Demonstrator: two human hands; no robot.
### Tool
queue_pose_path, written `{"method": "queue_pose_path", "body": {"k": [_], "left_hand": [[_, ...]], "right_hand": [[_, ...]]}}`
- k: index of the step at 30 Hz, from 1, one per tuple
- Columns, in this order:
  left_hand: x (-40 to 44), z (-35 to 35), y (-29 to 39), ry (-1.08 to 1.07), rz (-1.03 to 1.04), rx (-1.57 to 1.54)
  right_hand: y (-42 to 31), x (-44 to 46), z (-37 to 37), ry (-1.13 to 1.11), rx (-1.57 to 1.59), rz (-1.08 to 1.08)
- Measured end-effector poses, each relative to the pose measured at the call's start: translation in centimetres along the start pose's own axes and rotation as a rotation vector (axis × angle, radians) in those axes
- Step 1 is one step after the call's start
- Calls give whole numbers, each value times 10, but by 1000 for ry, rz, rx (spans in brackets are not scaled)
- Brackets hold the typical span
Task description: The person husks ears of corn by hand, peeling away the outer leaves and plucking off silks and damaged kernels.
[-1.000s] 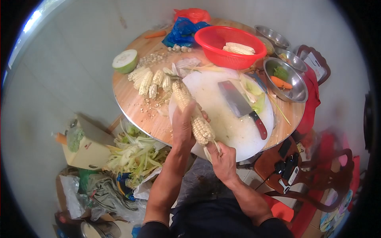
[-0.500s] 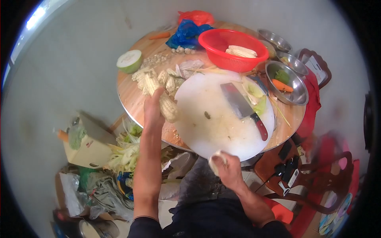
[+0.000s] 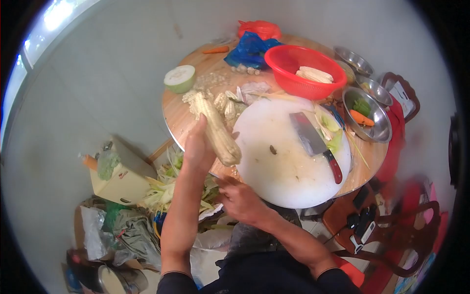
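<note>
My left hand [image 3: 198, 149] is closed around a pale, whitish corn cob [image 3: 219, 132], which tilts over the left edge of the white round chopping board [image 3: 264, 171]. My right hand [image 3: 241, 198] is just in front of the board, near my left forearm. Its fingers point left and look loosely apart, and I see nothing in them. A cleaver [image 3: 308, 134] with a red and black handle lies on the board's right side, and a small dark scrap [image 3: 272, 150] lies near its middle. More corn cobs [image 3: 226, 104] lie behind my left hand.
A red plastic basin [image 3: 306, 88] with peeled cobs stands at the back. Steel bowls [image 3: 379, 131] are at the right, one holding a carrot. A cut pale green gourd [image 3: 179, 78] sits at the left. Corn husks [image 3: 161, 191] and a carton [image 3: 120, 176] are below the table's left side.
My right hand has moved left and up toward my left forearm, and the pale piece it held no longer shows. The view has shifted slightly; my left hand keeps the cob.
</note>
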State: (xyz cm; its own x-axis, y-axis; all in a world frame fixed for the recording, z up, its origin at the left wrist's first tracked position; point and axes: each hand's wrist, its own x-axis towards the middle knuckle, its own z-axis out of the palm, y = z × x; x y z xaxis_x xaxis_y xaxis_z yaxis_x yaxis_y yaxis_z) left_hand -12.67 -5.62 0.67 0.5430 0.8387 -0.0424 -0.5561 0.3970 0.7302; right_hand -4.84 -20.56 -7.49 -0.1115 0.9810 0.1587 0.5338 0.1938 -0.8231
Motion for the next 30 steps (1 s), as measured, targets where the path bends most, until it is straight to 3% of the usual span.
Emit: {"method": "queue_pose_path", "body": {"k": [1, 3, 4, 6, 9, 12, 14, 16, 17, 21, 23, 30], "left_hand": [[-3, 1, -6, 0, 6, -6], [-13, 5, -26, -36, 59, 95], [-17, 12, -35, -44, 76, 123], [-26, 28, -61, -93, 53, 95], [-41, 62, -91, -100, -14, 95], [-28, 54, -121, -102, -2, 329], [-16, 53, -128, -150, 306, 801], [-8, 59, -130, -150, 291, 849], [-6, 61, -130, -146, 281, 910], [-4, 71, -131, -166, 217, 832], [-1, 75, -132, -50, 98, 375], [-2, 85, -134, -15, 274, 627]], "right_hand": [[3, -12, -18, -47, -2, 37], [-24, -41, -56, 59, 408, 378], [-26, -48, -66, 60, 399, 387], [-26, -56, -82, 626, -147, 147], [-19, -52, -93, 667, -131, 225], [12, -60, -104, 648, -99, 196], [17, -68, -110, 631, -49, 207], [17, -76, -114, 592, 247, 351], [17, -79, -116, 597, 241, 357], [23, -90, -121, 603, 429, 317], [26, -90, -122, 608, 446, 271], [33, -86, -111, 650, 381, 207]]}}
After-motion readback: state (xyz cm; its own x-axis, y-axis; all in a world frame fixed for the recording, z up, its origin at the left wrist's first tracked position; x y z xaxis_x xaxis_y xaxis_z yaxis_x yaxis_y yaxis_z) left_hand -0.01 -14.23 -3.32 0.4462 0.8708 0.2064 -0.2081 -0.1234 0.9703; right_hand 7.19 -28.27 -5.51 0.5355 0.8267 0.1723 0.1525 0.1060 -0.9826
